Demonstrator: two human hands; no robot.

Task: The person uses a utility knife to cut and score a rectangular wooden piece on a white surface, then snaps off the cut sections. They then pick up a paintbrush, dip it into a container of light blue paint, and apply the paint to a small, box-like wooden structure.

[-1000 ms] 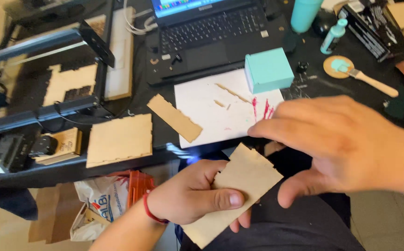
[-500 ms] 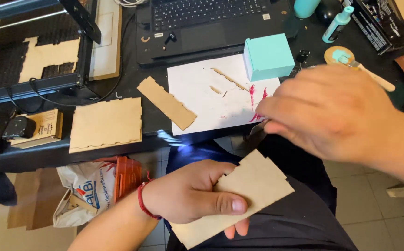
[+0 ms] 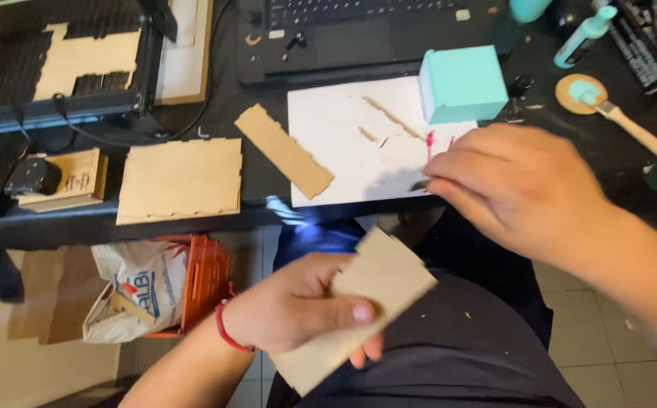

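My left hand (image 3: 298, 310) grips a flat wooden panel (image 3: 378, 283) with notched edges and holds it over my lap, below the table's front edge. My right hand (image 3: 517, 185) reaches over the near edge of the black table, fingers bunched together with their tips on the lower right corner of a white sheet (image 3: 336, 143) that bears red marks. Whether those fingertips pinch anything is hidden. A turquoise box (image 3: 463, 83) stands on the sheet just behind my right hand.
A long notched wooden strip (image 3: 283, 151) and a square wooden panel (image 3: 179, 181) lie left of the sheet. A laptop (image 3: 374, 30) sits behind. A brush (image 3: 631, 125), paint disc (image 3: 582, 92) and turquoise bottle (image 3: 585, 34) are at right. An orange crate (image 3: 204, 283) and bag (image 3: 143, 291) sit under the table.
My right hand has left the panel and moved up to the white sheet's near edge. My left hand keeps the panel, now lower in view.
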